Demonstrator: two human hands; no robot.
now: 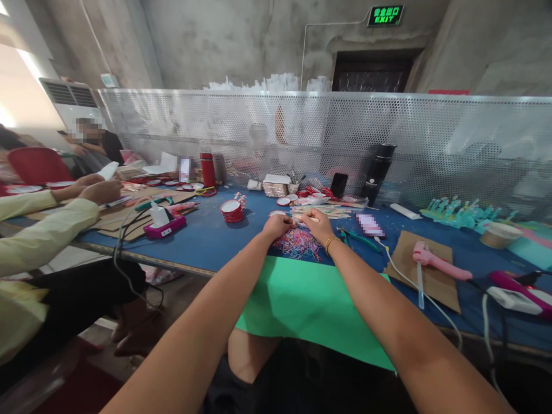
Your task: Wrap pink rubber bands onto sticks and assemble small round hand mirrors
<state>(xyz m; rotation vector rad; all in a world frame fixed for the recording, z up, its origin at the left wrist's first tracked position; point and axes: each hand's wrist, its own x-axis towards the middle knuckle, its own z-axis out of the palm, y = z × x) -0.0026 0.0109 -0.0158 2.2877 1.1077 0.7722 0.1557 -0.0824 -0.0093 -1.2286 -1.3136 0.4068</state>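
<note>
Cords (301, 244), multicoloured, lie heaped on the surface (194, 241), judged light, limp and tangle-prone, best lifted by one loose end; left hand (277, 227) and right hand (319, 227) nearly meet above, fingers curled inward, any pinched piece too small to tell, arms (207, 305) stretched forward over the green sheet (310, 305).

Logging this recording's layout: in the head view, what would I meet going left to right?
Magenta plastic power strip, red cylindrical bottle, stack of round red-rimmed pieces, tangled multicoloured strings, black cylindrical flask, pink glue gun.
</note>
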